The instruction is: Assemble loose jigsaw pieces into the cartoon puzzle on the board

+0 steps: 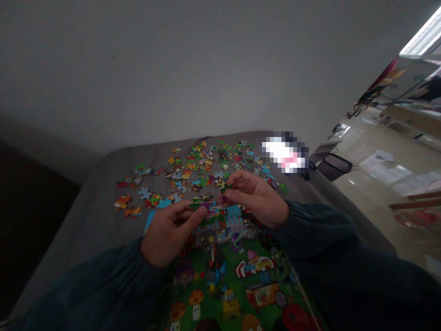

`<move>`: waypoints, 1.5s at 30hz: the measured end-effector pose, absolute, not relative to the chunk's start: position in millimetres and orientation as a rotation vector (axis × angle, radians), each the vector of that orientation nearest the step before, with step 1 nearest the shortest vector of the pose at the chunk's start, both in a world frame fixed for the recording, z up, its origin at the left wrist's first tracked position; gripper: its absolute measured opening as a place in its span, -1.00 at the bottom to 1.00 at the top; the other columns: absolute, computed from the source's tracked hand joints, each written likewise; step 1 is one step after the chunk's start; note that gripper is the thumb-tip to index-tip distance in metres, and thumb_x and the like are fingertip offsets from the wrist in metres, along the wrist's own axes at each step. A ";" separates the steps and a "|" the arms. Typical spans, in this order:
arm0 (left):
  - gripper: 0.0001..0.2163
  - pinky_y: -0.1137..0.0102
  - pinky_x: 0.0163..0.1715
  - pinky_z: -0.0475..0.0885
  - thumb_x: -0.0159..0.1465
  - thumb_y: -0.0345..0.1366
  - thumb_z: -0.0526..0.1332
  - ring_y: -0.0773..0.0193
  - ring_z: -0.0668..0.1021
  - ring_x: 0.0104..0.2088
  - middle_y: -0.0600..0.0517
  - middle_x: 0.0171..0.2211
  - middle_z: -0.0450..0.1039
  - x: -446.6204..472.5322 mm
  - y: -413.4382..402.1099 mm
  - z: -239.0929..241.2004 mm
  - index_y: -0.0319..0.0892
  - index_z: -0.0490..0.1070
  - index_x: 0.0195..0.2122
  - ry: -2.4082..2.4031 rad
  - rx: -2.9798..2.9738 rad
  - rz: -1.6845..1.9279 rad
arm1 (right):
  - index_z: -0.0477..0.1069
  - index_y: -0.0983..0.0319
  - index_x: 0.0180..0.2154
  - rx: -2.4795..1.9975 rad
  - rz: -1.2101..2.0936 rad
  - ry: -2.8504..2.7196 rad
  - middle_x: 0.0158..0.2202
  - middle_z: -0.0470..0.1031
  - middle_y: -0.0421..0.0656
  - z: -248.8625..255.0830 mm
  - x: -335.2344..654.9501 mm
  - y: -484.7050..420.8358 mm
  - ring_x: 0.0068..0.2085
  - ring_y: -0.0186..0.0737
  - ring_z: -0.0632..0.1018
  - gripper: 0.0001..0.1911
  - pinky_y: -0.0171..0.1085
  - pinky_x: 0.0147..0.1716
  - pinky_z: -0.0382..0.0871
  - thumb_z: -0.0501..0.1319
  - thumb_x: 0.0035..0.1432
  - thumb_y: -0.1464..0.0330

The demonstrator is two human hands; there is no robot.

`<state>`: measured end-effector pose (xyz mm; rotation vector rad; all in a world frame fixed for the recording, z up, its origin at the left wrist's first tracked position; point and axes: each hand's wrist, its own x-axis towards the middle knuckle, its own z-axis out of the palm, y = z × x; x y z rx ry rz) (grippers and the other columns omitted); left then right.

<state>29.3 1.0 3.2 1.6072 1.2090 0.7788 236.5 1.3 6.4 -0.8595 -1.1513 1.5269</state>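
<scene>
My left hand [168, 232] is curled, its thumb and fingers pinching a small green puzzle piece [196, 206] just above the assembled puzzle [237, 276]. My right hand [257, 195] is closed too, pinching another green puzzle piece [225, 187] between thumb and fingertips. The two hands nearly meet at their fingertips over the top edge of the colourful assembled picture. Beyond them, several loose puzzle pieces [193, 172] lie scattered on the grey table [96, 220].
A blurred white object [285, 154] rests at the table's far right corner. A dark bin [334, 166] stands on the floor beside the table. A plain wall rises behind the table. The shiny floor runs off to the right.
</scene>
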 end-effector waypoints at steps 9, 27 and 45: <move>-0.68 0.58 -0.68 0.21 0.11 -0.01 0.27 0.43 0.38 -0.64 0.10 -0.61 0.50 30.9 0.9 2.7 -0.21 0.42 -0.48 1.162 1.528 0.747 | 0.35 0.23 -0.40 -0.905 1.598 -1.169 -0.47 0.50 -0.29 9.2 232.9 -2.8 -0.41 -0.42 0.52 -0.75 -0.35 -0.29 0.41 0.41 -0.02 0.34; -0.72 0.57 -0.73 0.28 0.14 -0.04 0.28 0.39 0.44 -0.68 0.08 -0.58 0.55 32.2 -5.0 -1.1 -0.19 0.49 -0.35 1.199 1.605 0.791 | 0.32 0.24 -0.37 -1.030 1.346 -1.466 -0.46 0.38 -0.29 7.1 228.5 -6.5 -0.46 -0.42 0.39 -0.77 -0.36 -0.44 0.27 0.33 0.05 0.29; -0.80 0.55 -0.67 0.34 0.20 -0.13 0.25 0.34 0.52 -0.62 0.11 -0.57 0.55 29.6 -6.2 -1.1 -0.15 0.52 -0.31 1.226 1.823 0.885 | 0.38 0.22 -0.25 -1.076 1.296 -1.561 -0.37 0.50 -0.23 3.9 227.8 -9.7 -0.37 -0.32 0.54 -0.76 -0.26 -0.31 0.45 0.36 0.01 0.37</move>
